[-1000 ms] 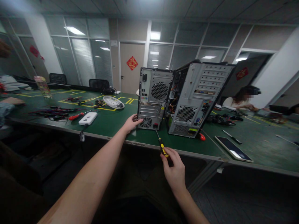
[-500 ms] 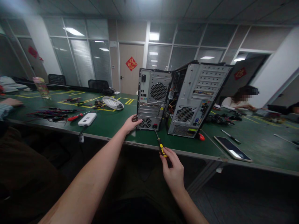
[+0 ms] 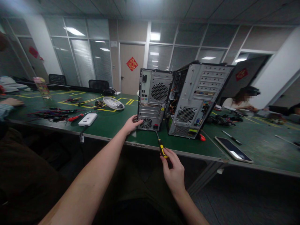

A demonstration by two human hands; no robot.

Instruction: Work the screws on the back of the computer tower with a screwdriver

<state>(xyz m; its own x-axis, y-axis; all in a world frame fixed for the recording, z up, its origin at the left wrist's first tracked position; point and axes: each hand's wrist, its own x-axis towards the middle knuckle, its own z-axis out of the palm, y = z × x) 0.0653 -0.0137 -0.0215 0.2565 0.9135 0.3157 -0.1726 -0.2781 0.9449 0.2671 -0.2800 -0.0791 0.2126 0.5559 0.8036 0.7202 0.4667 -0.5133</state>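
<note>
A smaller computer case (image 3: 152, 107) stands upright near the table's front edge, its rear panel facing me. My left hand (image 3: 131, 124) grips its lower left edge, thumb on the panel by the round vent. My right hand (image 3: 173, 167) is closed on a yellow and black screwdriver (image 3: 161, 149), whose tip meets the bottom edge of the panel below the red switch. Whether the tip sits in a screw is too small to tell. Just right stands a larger case (image 3: 191, 103) with its left side open.
On the green table (image 3: 150, 142) are a white power bank (image 3: 87, 120), a red screwdriver (image 3: 75, 117), cables (image 3: 52, 114), a white basket (image 3: 113, 103), a phone (image 3: 232, 149) and black cables (image 3: 225, 119). A person (image 3: 241, 98) sits at the right; another's arm (image 3: 9, 103) rests left.
At the far left, part of another person's head has come into view. Both my hands and the screwdriver hold the same position.
</note>
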